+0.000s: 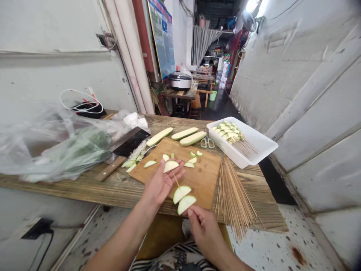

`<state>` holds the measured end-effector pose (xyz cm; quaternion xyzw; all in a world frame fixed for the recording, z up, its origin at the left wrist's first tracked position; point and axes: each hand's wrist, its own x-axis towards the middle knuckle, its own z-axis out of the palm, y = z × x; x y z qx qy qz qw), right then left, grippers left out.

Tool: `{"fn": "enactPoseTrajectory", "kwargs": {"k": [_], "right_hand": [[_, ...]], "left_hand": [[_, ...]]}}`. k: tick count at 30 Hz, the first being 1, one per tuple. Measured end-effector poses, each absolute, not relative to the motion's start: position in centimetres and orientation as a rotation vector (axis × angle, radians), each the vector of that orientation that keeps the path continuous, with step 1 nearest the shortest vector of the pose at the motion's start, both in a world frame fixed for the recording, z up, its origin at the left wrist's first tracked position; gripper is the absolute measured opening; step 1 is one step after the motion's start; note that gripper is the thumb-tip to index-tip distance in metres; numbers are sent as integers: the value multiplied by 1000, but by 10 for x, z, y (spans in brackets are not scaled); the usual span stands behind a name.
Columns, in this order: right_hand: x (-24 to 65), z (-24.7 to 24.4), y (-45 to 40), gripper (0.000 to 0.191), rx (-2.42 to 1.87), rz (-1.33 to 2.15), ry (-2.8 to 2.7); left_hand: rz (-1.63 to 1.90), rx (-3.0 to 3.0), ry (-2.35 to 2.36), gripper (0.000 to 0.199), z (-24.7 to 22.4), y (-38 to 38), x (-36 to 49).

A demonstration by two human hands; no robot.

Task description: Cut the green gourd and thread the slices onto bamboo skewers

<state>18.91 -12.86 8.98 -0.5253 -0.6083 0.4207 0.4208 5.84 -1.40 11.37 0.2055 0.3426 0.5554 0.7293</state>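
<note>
My left hand (159,184) holds a thin bamboo skewer (175,179) above a wooden cutting board (200,180), with a half-moon zucchini slice (171,166) against its fingers. Two more pale green half-moon slices (181,194) sit on the skewer's lower part. My right hand (204,229) pinches the lowest slice (186,204) at its edge. Several loose slices (149,163) lie on and beside the board. Long zucchini wedges (193,138) lie at its far edge.
A cleaver (124,150) and a plastic bag of greens (67,150) lie at left on the wooden table (113,184). Green scissors (207,143), a white tray of skewered slices (242,145) and a bundle of skewers (234,195) lie right.
</note>
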Motion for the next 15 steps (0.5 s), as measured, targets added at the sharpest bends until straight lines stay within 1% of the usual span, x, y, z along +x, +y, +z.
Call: {"fn": "enactPoseTrajectory", "kwargs": {"k": [2, 7, 15], "right_hand": [[188, 88, -128, 29, -1319, 1059, -1519], [187, 88, -127, 30, -1318, 1053, -1518], [185, 92, -125, 29, -1308, 1023, -1511]], "left_hand": [[1251, 467, 771, 23, 113, -13, 62], [1290, 495, 801, 16, 109, -11, 68], [1281, 472, 846, 17, 107, -11, 69]]}}
